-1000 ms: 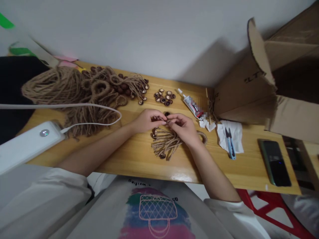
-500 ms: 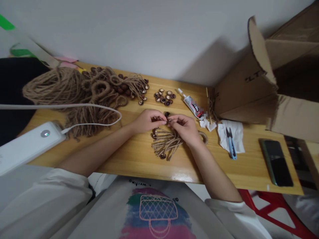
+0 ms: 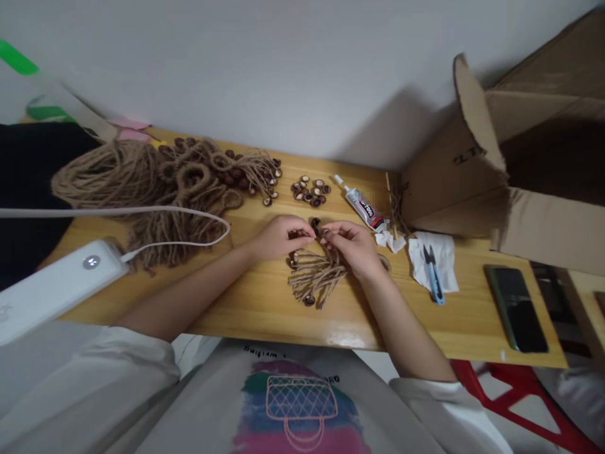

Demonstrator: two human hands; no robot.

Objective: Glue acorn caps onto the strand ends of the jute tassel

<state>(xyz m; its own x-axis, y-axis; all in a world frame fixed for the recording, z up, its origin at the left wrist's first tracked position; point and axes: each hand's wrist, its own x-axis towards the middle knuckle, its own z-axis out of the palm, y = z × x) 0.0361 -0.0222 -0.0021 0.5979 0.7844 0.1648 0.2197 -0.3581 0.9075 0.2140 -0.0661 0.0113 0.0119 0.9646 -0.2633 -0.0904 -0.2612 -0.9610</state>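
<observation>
Under my hands lies a jute tassel (image 3: 316, 272), its cord ends fanned toward the left and front. My right hand (image 3: 352, 247) is closed over its upper part, with thumb and forefinger pinching a cord end. My left hand (image 3: 283, 238) faces it, thumb and forefinger pressed together; whatever is between them is too small to make out. Just past the fingertips is a dark brown acorn-like cap (image 3: 314, 222). Another cap (image 3: 309, 301) sits at the front of the cords, with more at their left side. A jute ring (image 3: 385, 263) shows partly behind my right wrist.
Several loose caps (image 3: 311, 190) lie beyond my hands, beside a glue tube (image 3: 363, 208). Blue thread snips (image 3: 433, 277) rest on tissue (image 3: 448, 252). Around are a phone (image 3: 517, 309), cardboard box (image 3: 435, 183), jute pile (image 3: 189, 189) and cabled power bank (image 3: 61, 287).
My left fingertips have drawn slightly away from the right ones, leaving a small gap. My right hand keeps its pinch on the cord. The whole view has shifted a little.
</observation>
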